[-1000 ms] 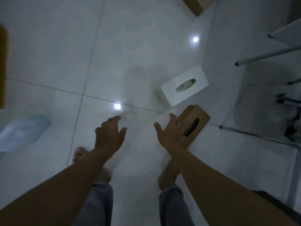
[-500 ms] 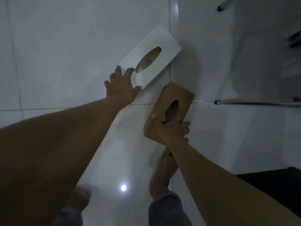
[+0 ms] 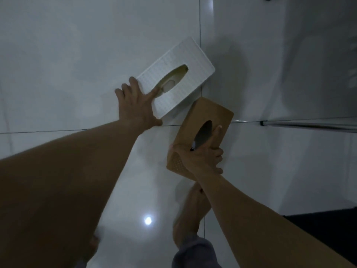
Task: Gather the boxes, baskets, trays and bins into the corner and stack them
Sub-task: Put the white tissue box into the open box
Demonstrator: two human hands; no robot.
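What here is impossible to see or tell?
All from the head view:
- Insides of the white box and brown box: the slots are too dark.
- Whether the left hand grips the white box or just rests on it: its palm side is hidden.
- Near end of the brown box: covered by the gripping right hand.
- The metal leg: cut off by the right edge.
- The dark shape, bottom right: too dim to name.

The left hand (image 3: pixel 137 105) is grasping the white tissue box (image 3: pixel 195 59) at its near end; the right hand (image 3: pixel 201 160) is gripping the brown tissue box (image 3: pixel 212 112), thumb over its slot.
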